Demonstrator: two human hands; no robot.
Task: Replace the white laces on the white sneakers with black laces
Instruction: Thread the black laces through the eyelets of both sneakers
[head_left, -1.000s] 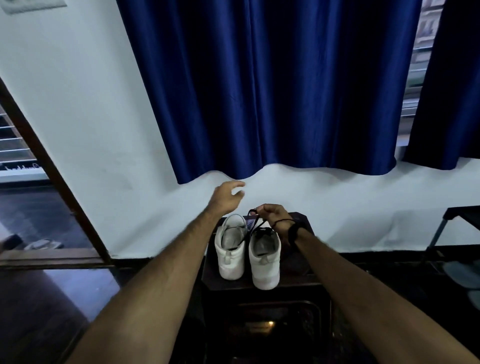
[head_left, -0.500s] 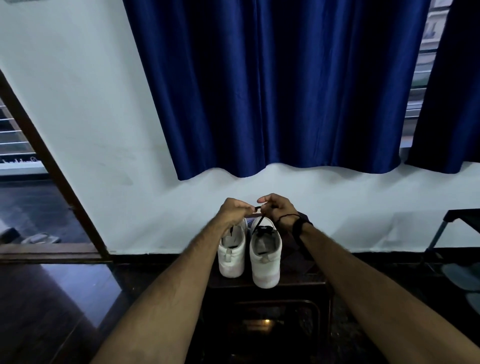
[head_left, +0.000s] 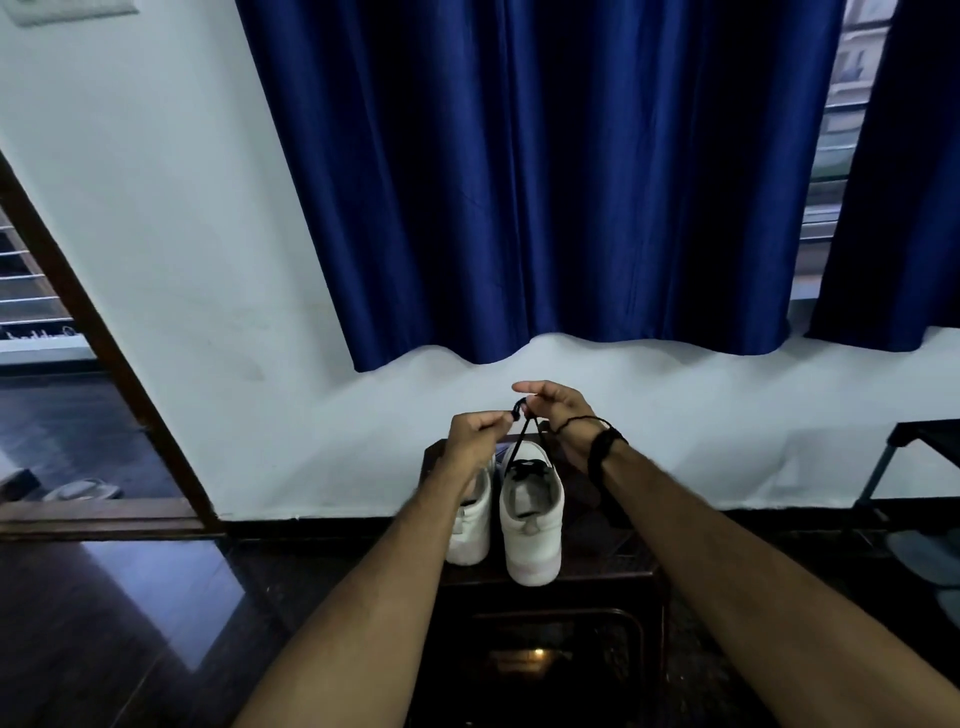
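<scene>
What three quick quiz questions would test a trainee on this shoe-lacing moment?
1. True or false: both hands pinch the black lace.
2. Which sneaker does the lace run down to: A the left sneaker, B the right sneaker?
3. What do the sneakers stand on?

Key: 1 true, the left hand and right hand both pinch it. 2 B. 3 a dark table.

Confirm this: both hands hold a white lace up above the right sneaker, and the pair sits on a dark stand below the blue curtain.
Not quite: the lace is black, not white. The head view shows the left hand and right hand pinching it above the right sneaker, with the left sneaker beside it on the dark stand below the blue curtain.
</scene>
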